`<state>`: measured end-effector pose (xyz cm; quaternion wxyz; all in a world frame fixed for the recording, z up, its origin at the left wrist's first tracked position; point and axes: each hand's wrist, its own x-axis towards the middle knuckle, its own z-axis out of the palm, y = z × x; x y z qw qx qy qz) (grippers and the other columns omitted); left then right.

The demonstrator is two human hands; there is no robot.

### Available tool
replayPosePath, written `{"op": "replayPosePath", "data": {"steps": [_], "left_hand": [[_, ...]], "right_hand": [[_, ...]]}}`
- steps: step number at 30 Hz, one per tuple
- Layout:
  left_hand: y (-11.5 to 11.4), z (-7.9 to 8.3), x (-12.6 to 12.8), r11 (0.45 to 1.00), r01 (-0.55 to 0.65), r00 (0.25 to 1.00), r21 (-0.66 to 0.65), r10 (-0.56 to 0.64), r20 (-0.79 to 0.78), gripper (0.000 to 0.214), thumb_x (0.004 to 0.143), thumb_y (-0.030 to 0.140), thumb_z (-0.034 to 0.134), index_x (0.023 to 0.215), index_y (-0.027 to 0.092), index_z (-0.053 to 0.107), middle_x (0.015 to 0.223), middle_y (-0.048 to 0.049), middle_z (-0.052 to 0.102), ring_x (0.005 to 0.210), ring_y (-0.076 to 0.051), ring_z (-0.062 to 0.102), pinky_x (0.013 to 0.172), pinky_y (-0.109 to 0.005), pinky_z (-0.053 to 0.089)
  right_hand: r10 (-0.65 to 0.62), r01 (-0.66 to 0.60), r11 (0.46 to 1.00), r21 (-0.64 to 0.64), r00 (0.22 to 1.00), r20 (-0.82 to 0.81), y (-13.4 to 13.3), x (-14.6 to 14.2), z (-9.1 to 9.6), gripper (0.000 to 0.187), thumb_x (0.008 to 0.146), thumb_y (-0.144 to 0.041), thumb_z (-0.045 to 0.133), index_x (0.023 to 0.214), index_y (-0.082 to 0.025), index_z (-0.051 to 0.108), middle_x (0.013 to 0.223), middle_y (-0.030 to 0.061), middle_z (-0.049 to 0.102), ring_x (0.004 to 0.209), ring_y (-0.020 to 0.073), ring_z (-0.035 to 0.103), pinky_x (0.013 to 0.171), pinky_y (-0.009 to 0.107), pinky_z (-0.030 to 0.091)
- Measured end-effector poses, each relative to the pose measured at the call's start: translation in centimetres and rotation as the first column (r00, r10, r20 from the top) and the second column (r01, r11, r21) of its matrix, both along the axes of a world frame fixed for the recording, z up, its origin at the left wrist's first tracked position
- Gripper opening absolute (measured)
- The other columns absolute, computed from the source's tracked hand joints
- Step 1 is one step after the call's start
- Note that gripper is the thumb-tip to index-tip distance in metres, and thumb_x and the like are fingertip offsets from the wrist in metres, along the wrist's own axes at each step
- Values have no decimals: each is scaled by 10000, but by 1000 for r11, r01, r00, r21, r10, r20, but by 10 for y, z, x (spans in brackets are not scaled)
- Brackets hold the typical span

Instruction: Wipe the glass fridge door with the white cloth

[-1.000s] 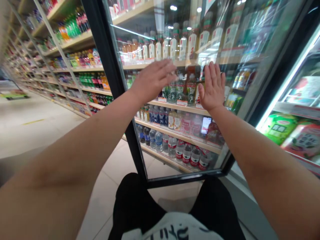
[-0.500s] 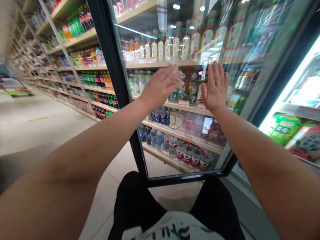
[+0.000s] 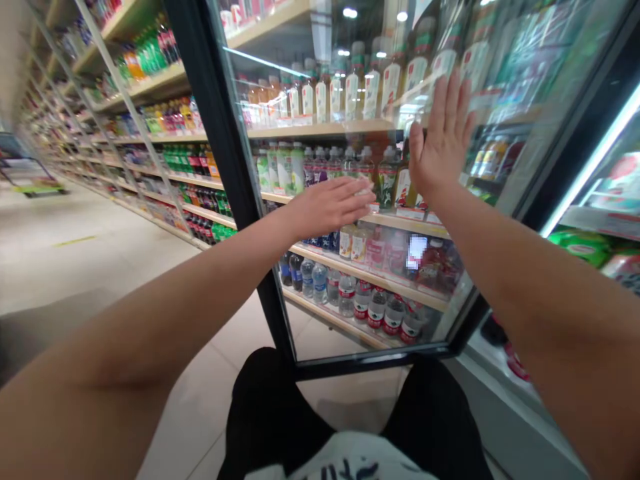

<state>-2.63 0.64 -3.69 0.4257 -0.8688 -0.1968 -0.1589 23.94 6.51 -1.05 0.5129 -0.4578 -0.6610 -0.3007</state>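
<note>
A glass cooler door (image 3: 350, 287) in a black frame stands swung out in front of me. My right hand (image 3: 443, 143) is flat on the glass, fingers spread and pointing up, high on the pane. My left hand (image 3: 333, 205) lies lower, palm toward the glass, fingers pointing right, holding nothing. Through the pane I see shelves of bottled drinks (image 3: 345, 90) and water bottles (image 3: 370, 307).
Long store shelves (image 3: 150, 127) packed with coloured bottles run down the aisle at left. The lit cooler interior (image 3: 595, 220) with green packs is at right. A cart (image 3: 30, 183) stands far down the tiled floor. My dark trousers fill the bottom centre.
My right hand has slid upward on the glass. My left hand has dropped lower and turned flatter. The door has swung slightly, showing more of the cooler's lower edge at right.
</note>
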Motion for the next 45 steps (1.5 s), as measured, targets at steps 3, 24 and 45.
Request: {"op": "replayPosePath", "data": {"steps": [3, 24, 45], "left_hand": [[6, 9, -7, 989, -3, 972, 145, -31, 232, 378, 1168, 260, 304, 1391, 269, 609, 1594, -2, 501, 1563, -222, 321, 1288, -500, 345], [-1, -26, 27, 953, -45, 999, 301, 42, 15, 319, 1139, 126, 427, 1371, 211, 629, 1534, -5, 569, 1520, -196, 401, 1260, -384, 394], [28, 59, 59, 926, -220, 832, 306, 14, 555, 463, 1089, 224, 337, 1469, 249, 600, 1629, -36, 448, 1559, -309, 293, 1308, -588, 255]], "right_hand": [[1, -2, 999, 37, 1000, 11, 3, -2, -2, 719, 1095, -525, 157, 1698, -135, 182, 1758, 44, 131, 1641, 247, 97, 1346, 491, 122], [48, -48, 991, 125, 999, 3, -2, 4, 40, 726, 1068, -525, 209, 1666, -119, 281, 1724, 94, 245, 1622, 245, 187, 1340, 502, 163], [17, -29, 992, 124, 995, 95, 9, 7, 94, 697, 1136, -514, 169, 1699, -104, 152, 1756, 76, 133, 1637, 324, 93, 1331, 489, 115]]}}
